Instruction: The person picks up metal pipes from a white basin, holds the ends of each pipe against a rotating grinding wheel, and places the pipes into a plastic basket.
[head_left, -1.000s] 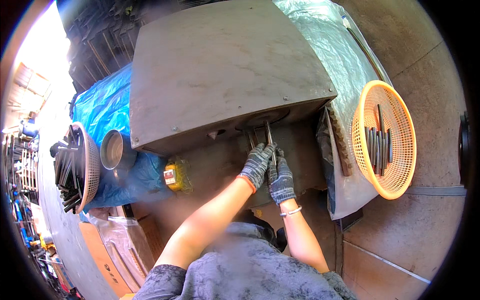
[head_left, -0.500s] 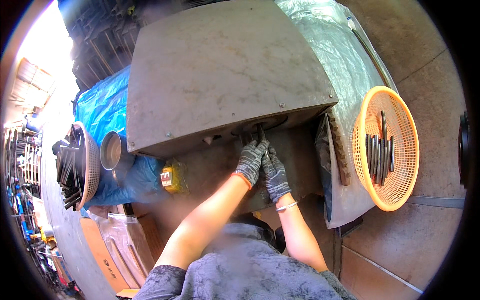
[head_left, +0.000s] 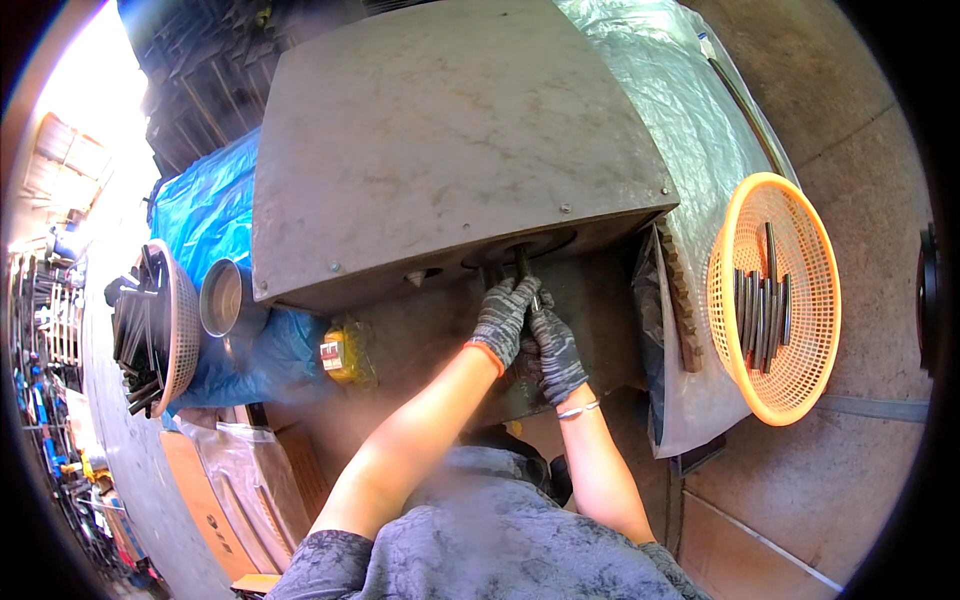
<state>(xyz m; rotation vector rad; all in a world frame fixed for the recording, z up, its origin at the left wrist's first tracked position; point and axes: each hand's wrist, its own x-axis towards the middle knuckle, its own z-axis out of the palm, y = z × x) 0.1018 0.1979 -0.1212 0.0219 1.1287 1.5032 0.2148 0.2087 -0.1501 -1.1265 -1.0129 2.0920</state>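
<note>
Metal rod [head_left: 522, 263] at a box [head_left: 460, 130]

Left hand [head_left: 506, 318]: grip clamped around the rod, whose far end meets the box's front. Right hand [head_left: 556, 352]: at the near end; whether its grip is closed cannot be told. Right: orange basket [head_left: 812, 320], dark rods [head_left: 762, 318] inside.

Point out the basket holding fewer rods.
The orange plastic basket at right, with one small bunch of rods; the paler basket at far left is heaped.

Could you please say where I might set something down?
Bare room shows atop the broad grey metal box, between blue plastic sheeting on the left and translucent plastic sheeting on the right. Below its front edge it is crowded: the gloved left hand and gloved right hand meet at a slim metal rod.
</note>
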